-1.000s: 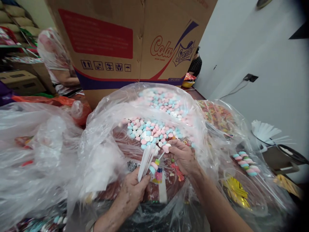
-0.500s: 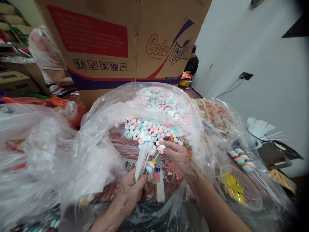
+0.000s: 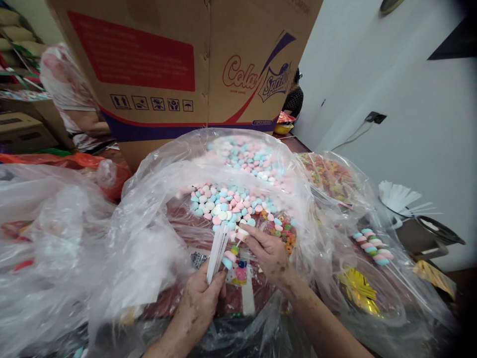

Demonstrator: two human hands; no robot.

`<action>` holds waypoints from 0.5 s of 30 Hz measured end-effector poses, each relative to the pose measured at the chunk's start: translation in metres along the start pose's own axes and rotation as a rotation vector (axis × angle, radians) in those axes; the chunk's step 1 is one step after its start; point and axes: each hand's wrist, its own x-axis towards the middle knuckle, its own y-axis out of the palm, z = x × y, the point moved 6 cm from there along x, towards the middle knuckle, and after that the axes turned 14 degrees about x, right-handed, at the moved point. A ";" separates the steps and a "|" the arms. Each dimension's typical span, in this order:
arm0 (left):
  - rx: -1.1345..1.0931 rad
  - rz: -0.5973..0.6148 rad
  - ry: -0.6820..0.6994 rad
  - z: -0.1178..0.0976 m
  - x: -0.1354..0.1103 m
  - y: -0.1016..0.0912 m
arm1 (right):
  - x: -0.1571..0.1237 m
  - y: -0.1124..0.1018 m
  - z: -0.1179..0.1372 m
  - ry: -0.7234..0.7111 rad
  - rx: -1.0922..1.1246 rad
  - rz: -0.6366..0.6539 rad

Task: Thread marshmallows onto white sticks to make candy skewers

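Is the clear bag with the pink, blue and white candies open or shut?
Open: the clear bag gapes toward the camera, and candies lie uncovered at its mouth.

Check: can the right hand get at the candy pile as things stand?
Likely yes: the right hand is beside the near edge of the candy pile, which the bag leaves uncovered. It holds a pink candy on a stick, though, so may need to let go first.

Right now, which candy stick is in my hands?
The shorter stack, between your left hand and right hand; the longer stacks lie farther right.
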 end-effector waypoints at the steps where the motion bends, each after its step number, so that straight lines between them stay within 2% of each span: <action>1: 0.006 0.016 0.011 -0.002 0.000 0.000 | -0.001 0.002 0.005 -0.070 -0.043 0.001; 4: 0.014 0.033 0.007 -0.003 -0.001 0.001 | -0.004 0.006 0.013 -0.207 -0.098 0.018; 9: 0.054 0.005 -0.017 -0.006 -0.002 -0.002 | -0.009 0.013 0.010 -0.230 -0.114 0.044; 15: 0.095 -0.018 0.047 -0.017 -0.003 -0.009 | -0.026 0.038 0.013 -0.236 -0.163 0.205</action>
